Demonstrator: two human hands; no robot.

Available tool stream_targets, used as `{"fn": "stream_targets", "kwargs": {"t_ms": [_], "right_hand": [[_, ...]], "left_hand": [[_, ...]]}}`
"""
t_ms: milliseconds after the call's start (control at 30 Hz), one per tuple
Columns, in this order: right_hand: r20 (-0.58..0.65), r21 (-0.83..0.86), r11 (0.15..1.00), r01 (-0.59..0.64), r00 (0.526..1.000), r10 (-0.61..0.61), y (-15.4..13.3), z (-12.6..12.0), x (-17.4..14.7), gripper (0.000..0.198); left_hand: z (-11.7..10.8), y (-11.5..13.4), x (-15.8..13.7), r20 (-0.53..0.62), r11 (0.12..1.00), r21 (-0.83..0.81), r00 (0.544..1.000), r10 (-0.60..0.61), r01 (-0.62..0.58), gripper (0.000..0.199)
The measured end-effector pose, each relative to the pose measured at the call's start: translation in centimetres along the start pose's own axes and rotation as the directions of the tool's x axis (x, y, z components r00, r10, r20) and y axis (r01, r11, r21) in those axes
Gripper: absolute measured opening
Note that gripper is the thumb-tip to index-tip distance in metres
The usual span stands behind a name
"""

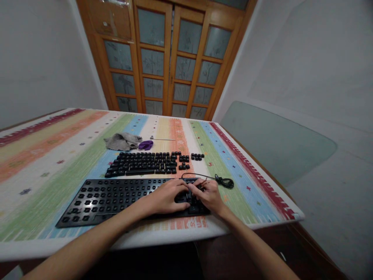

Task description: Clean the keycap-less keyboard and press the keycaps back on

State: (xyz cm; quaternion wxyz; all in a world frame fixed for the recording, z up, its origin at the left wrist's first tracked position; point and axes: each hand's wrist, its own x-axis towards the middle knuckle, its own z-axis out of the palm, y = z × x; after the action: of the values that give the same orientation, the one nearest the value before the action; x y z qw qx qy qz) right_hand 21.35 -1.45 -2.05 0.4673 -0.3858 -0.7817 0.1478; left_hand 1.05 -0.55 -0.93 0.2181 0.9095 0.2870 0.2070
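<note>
Under the fingers of the left hand point(169, 196) and right hand point(210, 194) lies the keyboard point(116, 198); whether they grip anything, I cannot tell. A careless forward swipe could scatter the loose keycaps point(141, 171) beyond them.

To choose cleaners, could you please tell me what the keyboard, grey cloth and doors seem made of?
Keyboard: probably plastic, glossy black, showing bright reflections.
Grey cloth: likely soft textile, matte, crumpled into folds.
Doors: apparently varnished wood, orange-brown, slightly shiny; patterned panes, probably glass.
</note>
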Motion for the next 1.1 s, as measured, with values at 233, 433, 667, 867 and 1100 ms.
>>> {"fn": "stream_targets", "kwargs": {"t_ms": [233, 433, 667, 867, 1100], "right_hand": [[0.096, -0.106, 0.979, 0.172, 0.982, -0.162, -0.3, 0.5, 0.5, 0.039], [0.111, -0.152, 0.967, 0.206, 0.976, -0.19, 0.1, 0.4, 0.9, 0.044], [0.185, -0.024, 0.99, -0.139, 0.973, 0.141, 0.3, 0.3, 2.4, 0.039], [0.292, 0.094, 0.889, -0.448, 0.866, 0.406, 1.5, 0.9, 3.0, 0.044], [0.24, 0.177, 0.893, -0.413, 0.898, 0.368, 1.3, -0.4, 3.1, 0.044]], "left_hand": [[0.0, -0.1, -0.2, -0.025, 1.0, -0.02, 1.0, 0.013, -0.013, 0.027], [0.1, -0.2, -0.2, -0.006, 1.0, 0.002, 1.0, 0.014, -0.014, 0.023], [0.0, -0.7, -0.3, 0.02, 0.998, 0.038, 0.998, 0.051, -0.052, 0.033], [-0.2, -0.2, -0.2, 0.024, 0.998, 0.048, 0.999, 0.029, -0.03, 0.034], [-0.5, -0.3, 0.2, -0.021, 0.998, -0.048, 0.999, 0.031, -0.032, 0.027]]}}
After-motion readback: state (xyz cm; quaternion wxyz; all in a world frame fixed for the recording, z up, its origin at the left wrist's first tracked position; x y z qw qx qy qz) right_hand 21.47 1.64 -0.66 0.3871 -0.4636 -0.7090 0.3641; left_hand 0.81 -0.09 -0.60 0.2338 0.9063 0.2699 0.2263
